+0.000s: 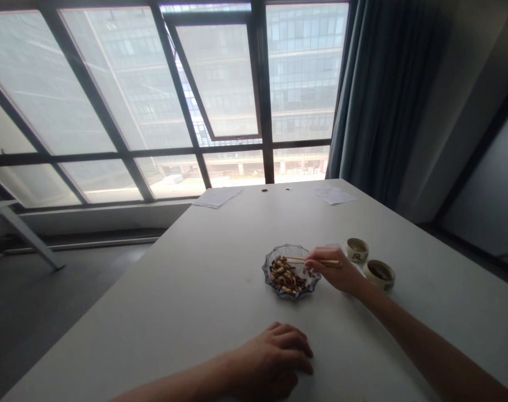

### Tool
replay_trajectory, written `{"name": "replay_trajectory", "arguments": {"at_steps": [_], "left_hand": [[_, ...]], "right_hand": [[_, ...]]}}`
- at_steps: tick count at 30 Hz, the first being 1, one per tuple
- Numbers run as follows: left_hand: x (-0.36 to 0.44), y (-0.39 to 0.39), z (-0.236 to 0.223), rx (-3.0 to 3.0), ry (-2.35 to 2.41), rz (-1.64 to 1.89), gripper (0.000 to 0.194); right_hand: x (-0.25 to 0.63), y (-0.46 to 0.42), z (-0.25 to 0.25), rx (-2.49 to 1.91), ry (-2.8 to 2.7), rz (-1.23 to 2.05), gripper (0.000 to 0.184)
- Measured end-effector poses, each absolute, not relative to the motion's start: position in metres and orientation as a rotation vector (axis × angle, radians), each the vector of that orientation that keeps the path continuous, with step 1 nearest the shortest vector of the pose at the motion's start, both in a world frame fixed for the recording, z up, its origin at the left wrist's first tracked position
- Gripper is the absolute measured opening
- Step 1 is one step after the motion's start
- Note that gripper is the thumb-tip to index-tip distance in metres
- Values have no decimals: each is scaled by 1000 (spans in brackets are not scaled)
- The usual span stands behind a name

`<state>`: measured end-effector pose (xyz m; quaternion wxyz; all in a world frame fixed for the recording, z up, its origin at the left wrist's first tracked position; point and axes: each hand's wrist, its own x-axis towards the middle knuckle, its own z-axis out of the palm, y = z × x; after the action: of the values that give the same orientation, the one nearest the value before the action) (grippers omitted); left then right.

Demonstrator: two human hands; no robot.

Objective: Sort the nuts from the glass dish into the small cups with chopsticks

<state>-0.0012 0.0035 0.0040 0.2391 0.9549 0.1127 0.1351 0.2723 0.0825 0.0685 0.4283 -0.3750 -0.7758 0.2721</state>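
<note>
Strong daylight came through the window (123, 84) well beyond the fingers (319, 258), its panes washed out with glare, while the room was dim. The table (153, 312) near the fingers lay in soft, flat light with faint shadows. The curtain (379, 95) to their right looked dark, and wide-angle distortion bowed the window frames toward the picture's edges.

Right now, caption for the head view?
Right hand holds chopsticks over a glass dish of nuts; left hand rests on the table.

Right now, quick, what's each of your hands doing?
Left hand: open, relaxed, empty, resting on the table.
Right hand: closed, holding wooden chopsticks.
</note>
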Motion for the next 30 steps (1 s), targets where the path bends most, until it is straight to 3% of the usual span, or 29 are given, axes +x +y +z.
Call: {"name": "replay_trajectory", "arguments": {"at_steps": [11, 22, 30], "left_hand": [[-2, 3, 4, 2623, 323, 360, 36], [-3, 4, 4, 2601, 322, 344, 37], [-3, 3, 3, 2608, 335, 368, 39]], "right_hand": [[277, 78, 81, -967, -1931, 613, 46], [346, 36, 159, -1316, -1606, 496, 44], [368, 31, 167, -1458, -1580, 770, 53]]}}
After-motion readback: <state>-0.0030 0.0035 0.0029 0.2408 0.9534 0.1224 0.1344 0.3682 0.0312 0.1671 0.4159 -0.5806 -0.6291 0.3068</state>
